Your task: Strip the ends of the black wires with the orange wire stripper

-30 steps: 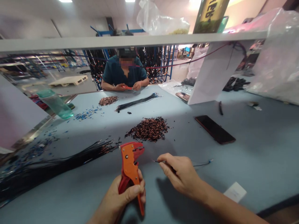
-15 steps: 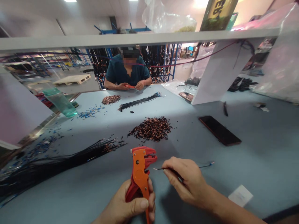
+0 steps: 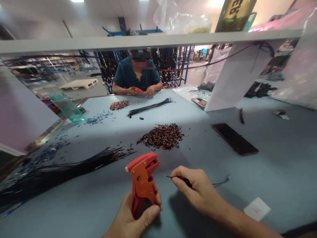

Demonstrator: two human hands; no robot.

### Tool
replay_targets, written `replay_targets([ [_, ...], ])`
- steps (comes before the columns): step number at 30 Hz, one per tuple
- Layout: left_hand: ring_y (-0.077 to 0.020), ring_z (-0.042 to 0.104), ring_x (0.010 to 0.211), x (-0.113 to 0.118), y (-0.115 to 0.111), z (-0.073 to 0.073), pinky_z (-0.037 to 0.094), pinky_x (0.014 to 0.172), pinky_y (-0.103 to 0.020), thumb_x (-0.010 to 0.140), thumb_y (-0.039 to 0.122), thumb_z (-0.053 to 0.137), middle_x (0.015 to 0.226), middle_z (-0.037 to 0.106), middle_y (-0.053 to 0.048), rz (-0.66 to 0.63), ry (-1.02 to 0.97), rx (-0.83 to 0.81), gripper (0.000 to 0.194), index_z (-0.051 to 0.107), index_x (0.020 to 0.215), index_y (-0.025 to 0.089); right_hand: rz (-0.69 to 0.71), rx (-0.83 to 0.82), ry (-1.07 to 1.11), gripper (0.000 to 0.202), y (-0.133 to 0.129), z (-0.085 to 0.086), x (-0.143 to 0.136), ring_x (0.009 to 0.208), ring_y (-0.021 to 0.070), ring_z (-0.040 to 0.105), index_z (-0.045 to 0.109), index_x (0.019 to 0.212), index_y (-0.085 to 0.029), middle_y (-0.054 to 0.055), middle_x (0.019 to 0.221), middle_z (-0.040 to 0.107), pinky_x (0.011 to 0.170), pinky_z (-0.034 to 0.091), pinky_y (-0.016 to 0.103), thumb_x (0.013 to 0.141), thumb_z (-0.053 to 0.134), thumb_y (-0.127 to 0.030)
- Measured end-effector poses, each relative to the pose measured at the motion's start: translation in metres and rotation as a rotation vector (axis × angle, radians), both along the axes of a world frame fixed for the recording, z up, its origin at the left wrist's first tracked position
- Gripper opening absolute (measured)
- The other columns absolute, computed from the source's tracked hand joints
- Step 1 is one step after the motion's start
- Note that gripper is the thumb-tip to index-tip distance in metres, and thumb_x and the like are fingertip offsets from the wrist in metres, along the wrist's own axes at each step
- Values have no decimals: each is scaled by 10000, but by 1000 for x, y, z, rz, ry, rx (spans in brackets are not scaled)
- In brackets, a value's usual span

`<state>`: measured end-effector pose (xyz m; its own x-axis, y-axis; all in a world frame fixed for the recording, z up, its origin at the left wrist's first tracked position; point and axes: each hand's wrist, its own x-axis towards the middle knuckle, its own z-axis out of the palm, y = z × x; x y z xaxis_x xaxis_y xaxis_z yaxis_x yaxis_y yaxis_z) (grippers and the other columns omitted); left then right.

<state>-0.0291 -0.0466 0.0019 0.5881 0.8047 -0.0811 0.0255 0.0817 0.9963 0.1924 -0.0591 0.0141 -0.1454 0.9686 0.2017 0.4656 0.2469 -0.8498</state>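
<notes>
My left hand (image 3: 140,213) is wrapped round the handles of a red and orange wire stripper (image 3: 142,180), its jaws pointing up and to the right. Between the thumb and fingers of my right hand (image 3: 195,188) a thin black wire (image 3: 167,176) is pinched. The wire's bare tip points left, a short way from the stripper's jaws and apart from them. Its blue-tipped other end (image 3: 226,179) sticks out beyond the hand. Behind the stripper lies a heap of black and copper wire scraps (image 3: 163,136).
A bundle of black wires (image 3: 74,172) lies at left, near blue scraps (image 3: 97,118). A phone (image 3: 235,138) and a white paper square (image 3: 257,209) lie at right. A green bottle (image 3: 68,107) leans at far left. Across the table a person (image 3: 137,74) holds a red-orange tool. A shelf (image 3: 148,40) spans above.
The wire stripper has tilted to the left and turned in my left hand, its head now further from the wire. My right hand has barely moved with the wire.
</notes>
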Motion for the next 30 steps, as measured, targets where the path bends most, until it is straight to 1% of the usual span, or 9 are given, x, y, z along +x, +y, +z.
replay_targets([
  [3, -178, 606, 813, -4, 6, -5, 500, 721, -276, 916, 279, 564, 903, 617, -49, 120, 155, 378, 122, 567, 1015, 208, 3, -93, 77, 202, 0, 1, 0, 552, 110, 413, 588, 800, -182, -52, 595, 445, 531, 332, 216, 927, 461, -275],
  [4, -172, 605, 791, -4, 9, -6, 494, 706, -266, 908, 237, 563, 889, 620, -40, 152, 199, 526, 127, 559, 1033, 222, 5, -123, 106, 201, 0, 2, -1, 547, 111, 402, 586, 798, -182, -54, 590, 431, 525, 325, 218, 920, 465, -287],
  [7, -164, 590, 702, -4, 19, -6, 476, 650, -258, 870, 192, 565, 839, 628, -28, 124, 267, 887, 231, 528, 1095, 233, 29, -241, 209, 213, 1, 0, -3, 529, 111, 392, 577, 787, -176, -54, 572, 427, 509, 315, 222, 896, 490, -336],
  [10, -179, 573, 678, -1, 25, -4, 473, 624, -277, 880, 225, 519, 841, 641, -66, 49, 316, 1093, 222, 517, 1100, 191, 76, -357, 365, 255, 2, -3, -7, 525, 106, 389, 581, 797, -167, -53, 574, 448, 509, 315, 222, 883, 530, -401],
  [14, -196, 555, 695, 2, 25, -5, 479, 627, -304, 901, 175, 470, 848, 646, -114, 64, 416, 1307, 210, 524, 1098, 129, 125, -385, 516, 253, 1, -4, -10, 572, 103, 400, 580, 756, -167, -39, 629, 491, 529, 342, 210, 861, 588, -396],
  [17, -211, 574, 734, 2, 24, -6, 499, 690, -344, 892, 108, 473, 849, 660, -117, 96, 481, 1428, 208, 542, 1087, 122, 154, -315, 529, 172, -1, -1, -11, 577, 99, 396, 577, 714, -173, -39, 634, 495, 517, 343, 193, 832, 594, -297],
  [20, -220, 591, 771, 0, 23, -7, 507, 735, -369, 904, 96, 464, 871, 668, -117, 79, 516, 1482, 231, 548, 1117, 125, 184, -277, 486, 125, -2, 0, -10, 545, 89, 373, 574, 691, -177, -55, 602, 469, 505, 337, 186, 805, 580, -229],
  [25, -242, 604, 843, -3, 21, -10, 506, 826, -431, 908, 94, 440, 951, 676, -141, 69, 568, 1489, 281, 541, 1168, 125, 246, -289, 442, 147, -1, -3, -9, 535, 80, 381, 553, 668, -170, -56, 598, 481, 515, 345, 187, 808, 566, -212],
  [30, -226, 595, 791, -2, 21, -12, 514, 782, -413, 890, 72, 455, 902, 670, -117, 80, 547, 1448, 291, 547, 1158, 138, 249, -286, 405, 166, -2, -6, -9, 540, 81, 397, 539, 649, -168, -52, 597, 485, 516, 348, 187, 811, 556, -199],
])
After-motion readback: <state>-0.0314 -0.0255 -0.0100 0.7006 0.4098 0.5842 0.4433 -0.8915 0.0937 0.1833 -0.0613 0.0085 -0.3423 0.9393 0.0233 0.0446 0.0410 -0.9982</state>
